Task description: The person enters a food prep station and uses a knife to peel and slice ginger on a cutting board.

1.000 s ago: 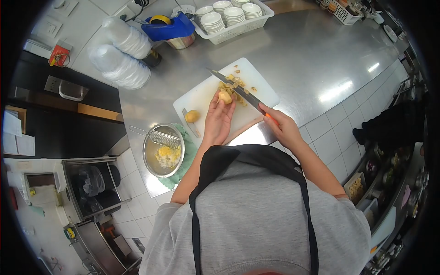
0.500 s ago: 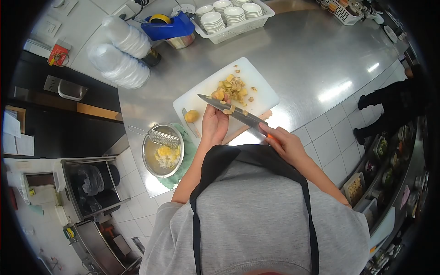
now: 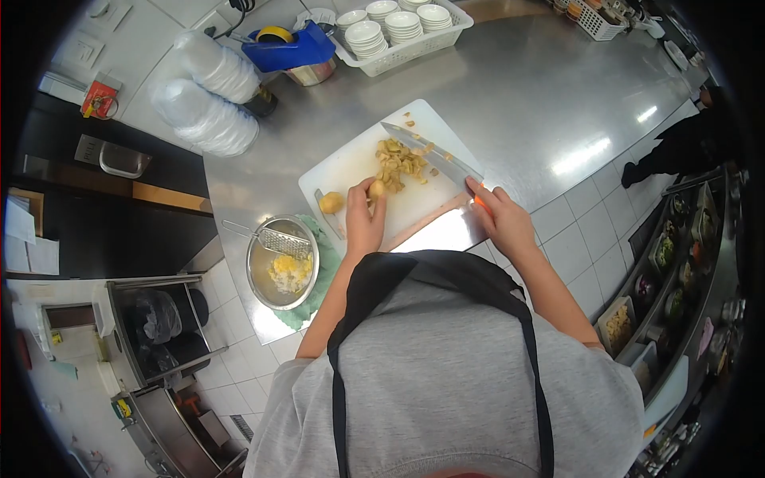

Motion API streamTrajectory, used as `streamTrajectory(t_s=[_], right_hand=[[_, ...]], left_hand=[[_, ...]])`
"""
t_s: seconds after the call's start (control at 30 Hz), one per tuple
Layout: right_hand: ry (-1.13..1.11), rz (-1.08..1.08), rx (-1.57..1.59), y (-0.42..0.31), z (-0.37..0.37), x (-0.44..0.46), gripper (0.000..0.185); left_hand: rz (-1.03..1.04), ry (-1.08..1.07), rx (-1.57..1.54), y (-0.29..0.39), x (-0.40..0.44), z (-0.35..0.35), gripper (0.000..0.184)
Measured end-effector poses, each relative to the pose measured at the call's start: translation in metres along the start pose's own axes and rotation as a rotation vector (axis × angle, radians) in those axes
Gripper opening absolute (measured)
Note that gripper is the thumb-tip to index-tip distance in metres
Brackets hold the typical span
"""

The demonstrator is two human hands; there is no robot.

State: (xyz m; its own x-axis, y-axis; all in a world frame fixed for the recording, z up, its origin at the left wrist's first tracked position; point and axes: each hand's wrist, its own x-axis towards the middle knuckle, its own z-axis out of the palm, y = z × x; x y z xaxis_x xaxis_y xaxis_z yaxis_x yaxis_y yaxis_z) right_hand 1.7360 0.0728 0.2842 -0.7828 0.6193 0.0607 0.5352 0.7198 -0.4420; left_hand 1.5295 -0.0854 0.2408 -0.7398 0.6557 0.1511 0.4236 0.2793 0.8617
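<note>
My left hand (image 3: 366, 217) pinches a small potato (image 3: 377, 190) at the lower-left edge of a pile of peelings (image 3: 398, 165). In my right hand (image 3: 507, 223) is a kitchen knife (image 3: 446, 162) by its orange handle. Its long blade points up and left, over the right part of the white cutting board (image 3: 345, 167), beyond the pile. Another whole potato (image 3: 331, 202) rests near the board's left corner, beside a thin metal blade partly hidden there. Small scraps lie scattered on the board.
A metal bowl (image 3: 253, 275) with a grater (image 3: 284, 242) and grated yellow and white food (image 3: 290, 273) stands left on a green cloth (image 3: 307, 312). Wrapped cup stacks (image 3: 205, 119) and a basket of small white dishes (image 3: 414, 53) are behind. Another person (image 3: 677, 151) stands far right.
The knife has moved right and away from my left hand, over the board's right side. My left hand has lowered slightly, with the potato at its fingertips. The other person's legs have shifted.
</note>
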Motion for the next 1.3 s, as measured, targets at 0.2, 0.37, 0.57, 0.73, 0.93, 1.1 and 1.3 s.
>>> streamTrajectory(t_s=[0.2,0.37,0.57,0.73,0.93,1.1,1.3], right_hand=[[-0.002,-0.044,-0.056,0.004,0.0,0.0,0.044],[-0.036,-0.099,-0.04,-0.006,-0.009,-0.002,0.048],[-0.042,-0.081,-0.001,-0.006,-0.038,-0.018,0.05],[-0.122,0.078,0.044,0.014,-0.079,-0.026,0.039],[-0.024,0.033,0.305,0.058,-0.046,0.02,0.04],[-0.075,0.023,0.175,0.056,-0.022,0.069,0.039],[-0.263,-0.089,0.11,0.044,-0.038,0.058,0.038]], left_hand=[[0.165,0.077,0.507,-0.016,-0.008,-0.013,0.054],[0.467,-0.211,0.614,0.042,0.003,0.019,0.058],[0.492,-0.344,0.654,0.033,0.026,0.035,0.056],[0.333,-0.259,0.762,0.011,0.042,0.018,0.056],[0.221,-0.164,0.739,0.001,0.05,0.001,0.062],[0.052,-0.194,0.683,0.004,0.054,-0.025,0.071],[0.074,-0.213,0.637,-0.009,0.05,-0.051,0.071]])
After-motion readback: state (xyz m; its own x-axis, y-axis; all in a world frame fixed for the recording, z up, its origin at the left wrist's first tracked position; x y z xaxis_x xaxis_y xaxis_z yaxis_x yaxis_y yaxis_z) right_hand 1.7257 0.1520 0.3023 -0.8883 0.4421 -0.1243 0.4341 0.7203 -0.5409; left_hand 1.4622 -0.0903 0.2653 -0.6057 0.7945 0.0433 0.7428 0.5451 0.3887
